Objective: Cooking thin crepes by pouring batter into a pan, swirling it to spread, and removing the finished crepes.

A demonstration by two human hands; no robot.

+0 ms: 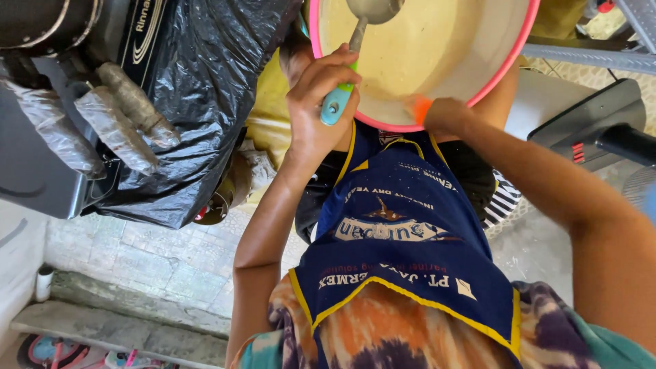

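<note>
Left hand (321, 102) grips ladle (352, 61) in smooth, seemingly well-mixed batter; right hand (444, 115) clasps pink-rimmed basin (509, 65)

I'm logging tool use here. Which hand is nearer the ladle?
Left. The left hand grips the ladle by its blue handle, over the bowl's near rim. The right hand holds the pink bowl rim, apart from the ladle.

A glossy pink-rimmed plastic basin (478, 92) holds smooth, creamy batter (424, 55). The ladle (355, 41) is dull metal with a smooth plastic handle. At upper left, crinkled black plastic sheet (198, 102) shines.
</note>
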